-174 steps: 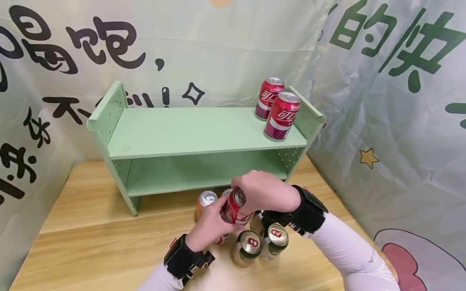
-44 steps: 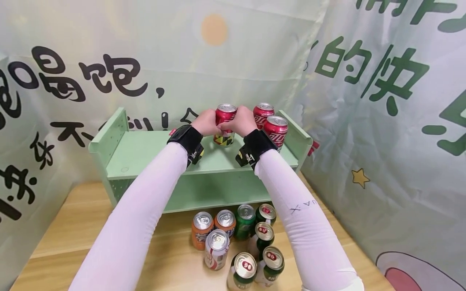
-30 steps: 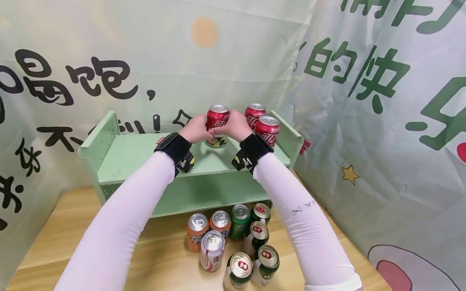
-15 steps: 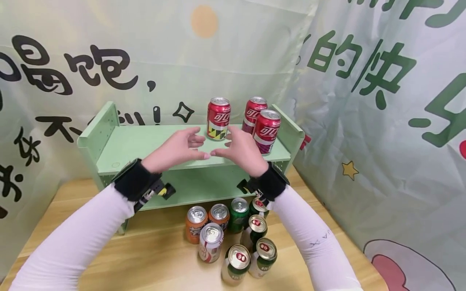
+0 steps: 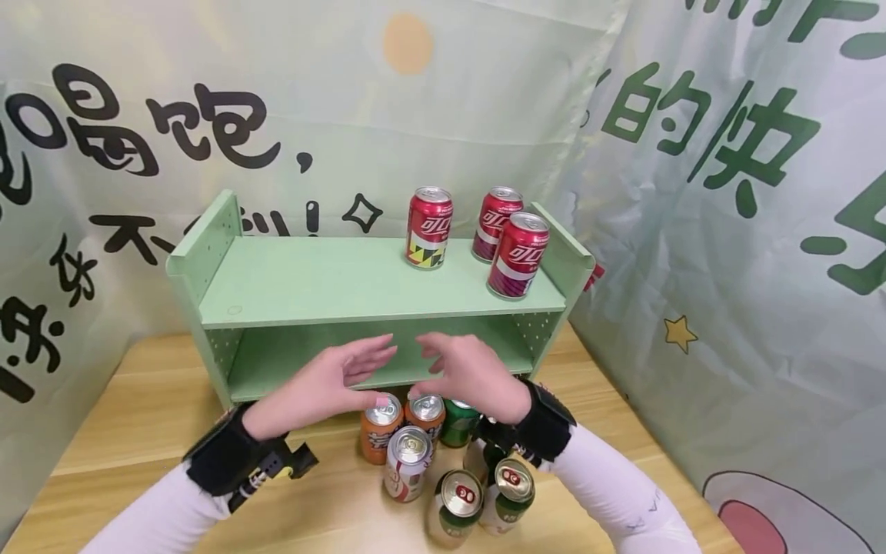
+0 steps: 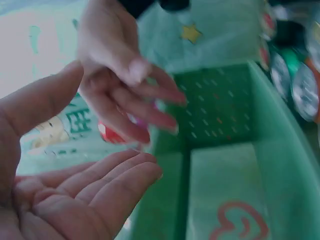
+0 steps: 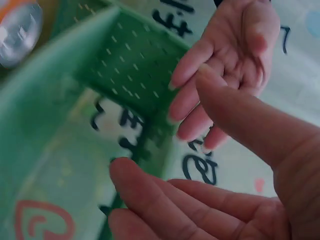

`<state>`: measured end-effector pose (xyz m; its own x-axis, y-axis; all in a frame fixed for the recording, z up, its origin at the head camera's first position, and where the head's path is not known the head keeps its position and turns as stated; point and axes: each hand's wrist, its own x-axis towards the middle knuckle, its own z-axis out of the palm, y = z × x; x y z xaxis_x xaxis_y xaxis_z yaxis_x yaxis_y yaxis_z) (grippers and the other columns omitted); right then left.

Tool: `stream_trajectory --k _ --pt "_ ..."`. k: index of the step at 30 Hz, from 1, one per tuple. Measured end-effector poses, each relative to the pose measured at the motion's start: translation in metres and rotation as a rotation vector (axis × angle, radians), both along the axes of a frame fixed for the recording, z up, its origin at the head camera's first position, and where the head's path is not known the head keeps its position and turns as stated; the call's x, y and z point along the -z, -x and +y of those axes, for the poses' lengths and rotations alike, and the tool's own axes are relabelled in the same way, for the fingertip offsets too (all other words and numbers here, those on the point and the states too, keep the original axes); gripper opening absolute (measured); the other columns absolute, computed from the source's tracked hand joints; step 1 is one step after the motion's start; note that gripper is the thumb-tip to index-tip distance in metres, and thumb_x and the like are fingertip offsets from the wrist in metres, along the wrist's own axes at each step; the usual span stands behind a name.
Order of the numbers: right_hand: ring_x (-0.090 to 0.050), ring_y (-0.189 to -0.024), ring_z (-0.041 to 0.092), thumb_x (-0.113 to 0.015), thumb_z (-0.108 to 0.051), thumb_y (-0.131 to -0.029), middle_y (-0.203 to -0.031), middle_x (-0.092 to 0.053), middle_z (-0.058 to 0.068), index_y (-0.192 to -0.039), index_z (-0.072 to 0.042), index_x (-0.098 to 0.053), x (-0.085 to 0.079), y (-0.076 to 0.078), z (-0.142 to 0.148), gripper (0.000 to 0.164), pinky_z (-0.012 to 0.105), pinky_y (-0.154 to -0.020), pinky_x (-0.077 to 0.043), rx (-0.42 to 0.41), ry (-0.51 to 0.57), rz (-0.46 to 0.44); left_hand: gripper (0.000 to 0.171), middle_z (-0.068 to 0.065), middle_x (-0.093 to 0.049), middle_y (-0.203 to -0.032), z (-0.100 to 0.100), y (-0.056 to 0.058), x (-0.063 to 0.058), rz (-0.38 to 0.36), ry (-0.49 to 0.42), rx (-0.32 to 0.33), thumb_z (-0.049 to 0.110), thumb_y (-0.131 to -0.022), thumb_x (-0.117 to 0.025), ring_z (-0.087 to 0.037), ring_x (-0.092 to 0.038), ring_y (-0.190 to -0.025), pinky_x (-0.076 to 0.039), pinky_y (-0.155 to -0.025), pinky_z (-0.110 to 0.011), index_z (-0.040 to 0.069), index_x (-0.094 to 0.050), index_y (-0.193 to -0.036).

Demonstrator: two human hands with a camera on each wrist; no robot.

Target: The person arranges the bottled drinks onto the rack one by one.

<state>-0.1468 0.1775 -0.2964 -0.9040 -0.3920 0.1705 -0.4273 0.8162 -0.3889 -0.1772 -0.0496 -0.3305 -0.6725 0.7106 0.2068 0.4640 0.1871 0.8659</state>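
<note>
My left hand [image 5: 321, 385] is in the air before the green shelf's lower level, fingers spread and holding nothing. Facing it, my right hand [image 5: 474, 373] is likewise empty, its fingers loosely bent. Below the fingertips stand two orange soda cans [image 5: 374, 442], partly overlapped by the hands. A red can with a yellow-and-black pattern [image 5: 428, 231] stands upright on the top board, left of two red-and-purple cans [image 5: 517, 258]. Both wrist views show the two hands apart, with open palms.
The green two-level shelf [image 5: 311, 281] stands on a wooden table [image 5: 159, 431]. In front of it are a white can [image 5: 407, 465], a green can [image 5: 458, 423] and several dark-green-and-cream cans [image 5: 457, 504]. Printed cloth [image 5: 332, 92] hangs behind and at both sides.
Both hands carried the patterned red can up from the table to the top board and let it go. They have since drawn back and down to over the table cans.
</note>
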Motion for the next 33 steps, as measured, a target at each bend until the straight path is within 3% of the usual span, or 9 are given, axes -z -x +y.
stream_trajectory --k 4,11,17,20,27,33 --pt "-0.067 -0.082 0.014 -0.082 -0.034 -0.07 -0.103 -0.069 0.006 -0.121 -0.007 -0.061 0.02 -0.001 -0.002 0.061 0.027 -0.066 -0.053 -0.04 -0.107 -0.023 0.078 -0.019 -0.04 -0.145 0.003 -0.001 0.026 0.03 0.0 -0.03 0.021 -0.083 -0.073 -0.036 -0.045 -0.128 -0.041 -0.103 -0.042 0.001 -0.031 -0.145" --pt "-0.061 -0.073 0.009 -0.083 -0.039 -0.067 -0.099 -0.07 0.003 -0.117 -0.009 -0.063 0.052 0.001 -0.003 0.062 0.019 -0.058 -0.047 -0.115 -0.256 -0.048 0.08 -0.023 -0.043 -0.141 0.007 -0.008 0.063 -0.054 -0.061 -0.036 0.02 -0.079 -0.075 -0.039 -0.047 -0.125 -0.041 -0.101 -0.046 -0.003 -0.034 -0.143" --pt "-0.047 -0.059 0.002 -0.082 -0.034 -0.068 -0.073 -0.058 -0.008 -0.114 -0.015 -0.064 0.062 -0.002 -0.01 0.054 0.018 -0.05 -0.037 -0.143 -0.351 -0.074 0.072 -0.029 -0.046 -0.136 0.006 -0.018 0.101 -0.151 -0.16 -0.029 0.012 -0.081 -0.073 -0.046 -0.049 -0.12 -0.043 -0.097 -0.048 -0.008 -0.036 -0.139" --pt "-0.048 -0.06 0.001 -0.083 -0.031 -0.067 -0.074 -0.059 -0.01 -0.113 -0.015 -0.065 0.067 -0.005 -0.014 0.052 0.017 -0.049 -0.037 -0.156 -0.377 -0.083 0.073 -0.03 -0.044 -0.136 0.007 -0.025 0.116 -0.212 -0.193 -0.013 0.013 -0.081 -0.073 -0.045 -0.048 -0.121 -0.042 -0.098 -0.047 -0.009 -0.035 -0.139" --pt "-0.054 -0.065 0.003 -0.086 -0.039 -0.061 -0.084 -0.066 -0.009 -0.118 -0.021 -0.063 0.079 -0.008 -0.021 0.064 0.02 -0.049 -0.042 -0.11 -0.434 -0.151 0.075 -0.027 -0.045 -0.137 0.006 -0.031 0.134 -0.216 -0.163 -0.054 0.018 -0.08 -0.074 -0.043 -0.049 -0.121 -0.043 -0.098 -0.046 -0.007 -0.036 -0.14" --pt "-0.06 -0.078 0.005 -0.087 -0.033 -0.061 -0.092 -0.067 -0.011 -0.11 -0.021 -0.065 0.086 -0.007 -0.025 0.055 0.02 -0.056 -0.045 -0.134 -0.46 -0.137 0.075 -0.029 -0.043 -0.138 0.01 -0.034 0.143 -0.245 -0.171 -0.09 0.017 -0.079 -0.075 -0.044 -0.049 -0.121 -0.044 -0.097 -0.045 -0.006 -0.037 -0.14"
